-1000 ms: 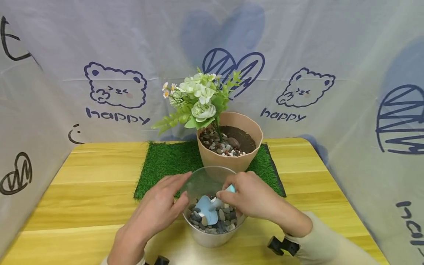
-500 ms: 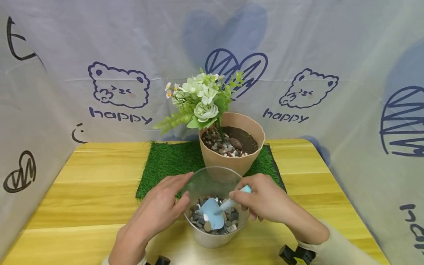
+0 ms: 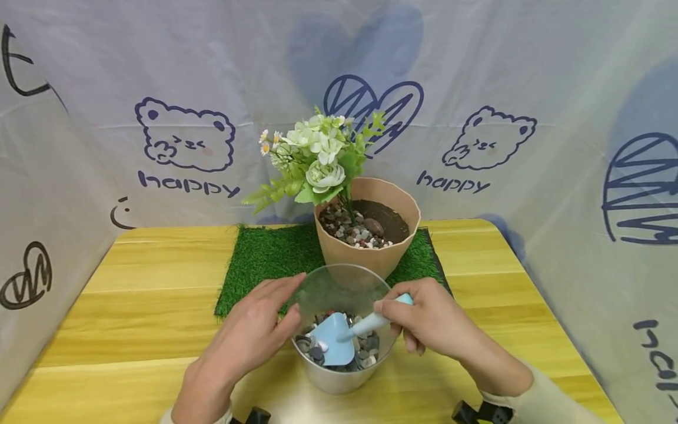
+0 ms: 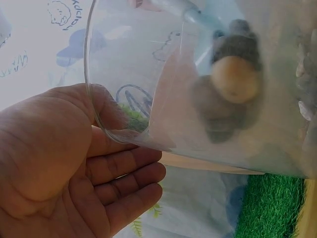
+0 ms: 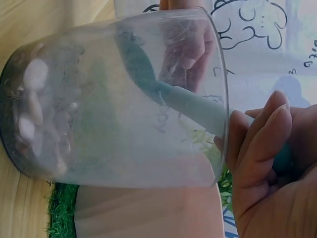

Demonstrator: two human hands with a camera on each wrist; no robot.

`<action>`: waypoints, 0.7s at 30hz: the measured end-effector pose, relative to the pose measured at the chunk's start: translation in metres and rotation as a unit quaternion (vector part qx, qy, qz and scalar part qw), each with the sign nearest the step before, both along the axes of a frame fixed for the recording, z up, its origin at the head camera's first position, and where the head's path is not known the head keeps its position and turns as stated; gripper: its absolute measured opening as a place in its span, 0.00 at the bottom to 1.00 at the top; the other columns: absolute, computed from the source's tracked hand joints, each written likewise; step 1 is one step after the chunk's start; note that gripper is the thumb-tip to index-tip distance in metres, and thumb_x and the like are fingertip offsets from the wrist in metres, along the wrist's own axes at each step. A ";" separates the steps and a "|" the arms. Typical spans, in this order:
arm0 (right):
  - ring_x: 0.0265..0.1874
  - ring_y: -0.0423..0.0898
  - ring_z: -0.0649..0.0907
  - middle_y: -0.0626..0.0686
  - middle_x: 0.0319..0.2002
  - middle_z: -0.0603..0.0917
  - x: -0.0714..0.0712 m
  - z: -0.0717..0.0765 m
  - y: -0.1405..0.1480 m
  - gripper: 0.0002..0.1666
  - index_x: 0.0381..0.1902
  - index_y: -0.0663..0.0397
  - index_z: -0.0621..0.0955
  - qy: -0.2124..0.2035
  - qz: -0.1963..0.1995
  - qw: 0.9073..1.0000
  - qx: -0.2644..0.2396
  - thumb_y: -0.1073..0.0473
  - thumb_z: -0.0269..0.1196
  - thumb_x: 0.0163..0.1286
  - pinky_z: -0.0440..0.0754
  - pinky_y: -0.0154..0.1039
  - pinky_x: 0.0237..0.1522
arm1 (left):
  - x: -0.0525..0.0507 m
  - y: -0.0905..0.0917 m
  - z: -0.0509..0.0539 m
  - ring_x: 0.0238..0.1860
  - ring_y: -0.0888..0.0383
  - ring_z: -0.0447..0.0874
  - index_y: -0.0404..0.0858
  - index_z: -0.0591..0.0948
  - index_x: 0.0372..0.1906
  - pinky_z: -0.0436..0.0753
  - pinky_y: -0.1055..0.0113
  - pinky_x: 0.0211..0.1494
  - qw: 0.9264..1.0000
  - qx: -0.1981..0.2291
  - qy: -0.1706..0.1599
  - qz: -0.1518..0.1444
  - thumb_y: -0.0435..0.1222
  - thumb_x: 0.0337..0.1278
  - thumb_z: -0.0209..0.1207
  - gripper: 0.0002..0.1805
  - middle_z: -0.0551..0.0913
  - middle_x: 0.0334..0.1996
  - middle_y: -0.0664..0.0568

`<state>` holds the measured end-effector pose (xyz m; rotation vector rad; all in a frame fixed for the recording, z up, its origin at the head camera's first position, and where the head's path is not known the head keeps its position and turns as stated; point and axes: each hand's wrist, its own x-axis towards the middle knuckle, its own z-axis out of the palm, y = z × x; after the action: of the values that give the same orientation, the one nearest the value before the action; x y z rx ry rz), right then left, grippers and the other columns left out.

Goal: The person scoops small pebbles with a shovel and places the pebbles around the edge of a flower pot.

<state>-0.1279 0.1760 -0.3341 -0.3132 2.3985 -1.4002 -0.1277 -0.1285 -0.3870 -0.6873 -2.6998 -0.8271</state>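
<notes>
- right hand (image 3: pixel 431 321) has a solid grip on the blue trowel (image 3: pixel 337 344), blade above the stones (image 3: pixel 366 353)
- left hand (image 3: pixel 251 330) is spread, touching the clear bucket (image 3: pixel 339 381)
- bucket's between both hands, flowerpot (image 3: pixel 365 259) just beyond

The near container (image 3: pixel 331 384) is smooth and see-through, whether plastic or glass cannot be told, with a shiny rim and a slightly cloudy wall. The scoop (image 3: pixel 339 341) looks like smooth plastic with a soft sheen. The pebbles (image 3: pixel 366 355) are stone, smooth and mostly matt. The far pot (image 3: pixel 352 257) seems matt plastic, and its soil (image 3: pixel 392 217) is dull and crumbly. The mat (image 3: pixel 270 265) is bristly artificial turf; the tabletop (image 3: pixel 132 300) shows satin wood grain; the far backdrop (image 3: pixel 254 53) is creased matt cloth.
</notes>
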 end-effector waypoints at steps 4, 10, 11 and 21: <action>0.08 0.41 0.76 0.55 0.20 0.84 -0.001 -0.001 0.004 0.18 0.35 0.60 0.88 0.001 -0.004 1.000 -0.020 0.51 0.65 0.76 0.79 0.41 0.10 | 0.000 0.000 0.000 0.68 0.49 0.81 0.41 0.76 0.75 0.81 0.48 0.70 1.000 -0.002 0.001 0.001 0.38 0.72 0.59 0.28 0.82 0.68 0.49; 0.09 0.40 0.77 0.56 0.21 0.84 -0.002 -0.004 0.007 0.18 0.39 0.66 0.88 -0.014 -0.018 0.998 -0.052 0.53 0.64 0.77 0.79 0.39 0.11 | 0.000 0.000 0.000 0.67 0.50 0.81 0.41 0.76 0.75 0.82 0.48 0.70 1.000 -0.004 0.002 0.001 0.38 0.72 0.58 0.28 0.83 0.68 0.50; 0.09 0.40 0.77 0.56 0.22 0.84 -0.002 -0.004 0.007 0.18 0.39 0.66 0.88 -0.016 -0.022 0.998 -0.056 0.53 0.64 0.77 0.78 0.38 0.12 | 0.000 0.000 0.000 0.67 0.50 0.81 0.41 0.76 0.75 0.82 0.48 0.70 1.000 -0.004 0.002 0.000 0.38 0.72 0.58 0.28 0.83 0.68 0.50; 0.09 0.39 0.76 0.55 0.21 0.83 -0.004 -0.007 0.009 0.19 0.39 0.70 0.87 -0.028 -0.025 0.996 -0.086 0.55 0.64 0.77 0.76 0.34 0.12 | 0.000 0.000 0.001 0.68 0.50 0.81 0.41 0.76 0.75 0.81 0.48 0.70 1.000 -0.010 -0.006 0.004 0.39 0.73 0.58 0.28 0.82 0.68 0.50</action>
<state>-0.1321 0.1854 -0.3409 -0.2533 2.2600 -1.6195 -0.1273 -0.1287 -0.3857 -0.6779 -2.7236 -0.8073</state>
